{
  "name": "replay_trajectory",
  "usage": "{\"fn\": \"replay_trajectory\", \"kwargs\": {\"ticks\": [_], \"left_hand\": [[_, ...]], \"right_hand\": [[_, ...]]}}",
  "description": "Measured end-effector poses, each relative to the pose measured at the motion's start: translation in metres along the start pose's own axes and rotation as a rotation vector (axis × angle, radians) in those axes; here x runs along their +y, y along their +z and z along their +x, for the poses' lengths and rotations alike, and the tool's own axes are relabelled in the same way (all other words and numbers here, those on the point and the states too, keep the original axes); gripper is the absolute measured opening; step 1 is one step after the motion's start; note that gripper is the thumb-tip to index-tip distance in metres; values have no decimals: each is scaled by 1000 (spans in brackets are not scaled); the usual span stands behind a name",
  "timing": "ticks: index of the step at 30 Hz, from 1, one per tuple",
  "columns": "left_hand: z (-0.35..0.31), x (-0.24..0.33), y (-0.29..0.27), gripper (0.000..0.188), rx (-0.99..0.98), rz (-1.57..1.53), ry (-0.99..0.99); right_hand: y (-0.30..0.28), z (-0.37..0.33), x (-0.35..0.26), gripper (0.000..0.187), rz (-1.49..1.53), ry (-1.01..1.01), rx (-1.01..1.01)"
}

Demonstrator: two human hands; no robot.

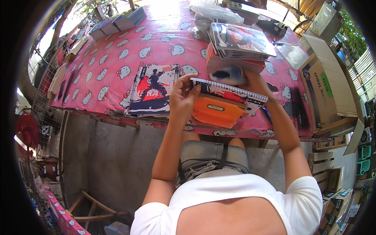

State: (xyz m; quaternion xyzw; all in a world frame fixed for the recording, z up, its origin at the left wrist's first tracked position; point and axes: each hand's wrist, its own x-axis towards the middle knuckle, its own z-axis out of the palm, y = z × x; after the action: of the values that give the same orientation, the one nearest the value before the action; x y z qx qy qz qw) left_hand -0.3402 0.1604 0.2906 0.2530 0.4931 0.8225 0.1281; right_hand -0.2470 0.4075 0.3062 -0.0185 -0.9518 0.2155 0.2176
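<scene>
My left hand (183, 93) grips the left end of a spiral notebook (231, 92), thumb on the near side. Its white wire binding runs along the upper edge, and the cover is red, black and white. Against its near face is an orange notebook (219, 111) with a small label plate. Beyond the binding, my right hand (253, 80) is closed around a blurred grey-blue roll (229, 75) with a dark hollow; its fingers are partly hidden. Left of my left hand, more spiral notebooks (153, 90) with the same red and black art lie on the table.
A tall stack of notebooks (241, 41) stands just past my right hand. Other notebooks (118, 22) lie at the far left of the pink patterned table (113, 72). An open cardboard box (321, 92) is at the right edge; plastic bags (213, 13) lie at the back.
</scene>
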Motion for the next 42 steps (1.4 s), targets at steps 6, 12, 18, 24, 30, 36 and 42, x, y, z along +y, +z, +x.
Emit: {"fn": "replay_trajectory", "kwargs": {"ticks": [6,12,18,24,30,36,42], "left_hand": [[1,-21,-2,14,-48,-13,-8],[-11,-30,27,13,27,9,73],[-7,-30,27,12,45,51,128],[-15,-16,25,27,12,-10,52],[-3,-15,12,29,-100,323,214],[-4,-12,9,24,-80,360,222],[-4,-8,12,20,-57,298,197]], "right_hand": [[-107,-18,-3,46,162,281,-55],[-21,19,-114,98,-629,-171,320],[33,-54,-121,92,-320,-96,303],[-32,-21,-129,33,-133,-57,163],[-22,0,-123,17,-127,33,6],[-21,-1,-126,13,14,53,87],[-20,-1,-123,18,-24,53,-24]]}}
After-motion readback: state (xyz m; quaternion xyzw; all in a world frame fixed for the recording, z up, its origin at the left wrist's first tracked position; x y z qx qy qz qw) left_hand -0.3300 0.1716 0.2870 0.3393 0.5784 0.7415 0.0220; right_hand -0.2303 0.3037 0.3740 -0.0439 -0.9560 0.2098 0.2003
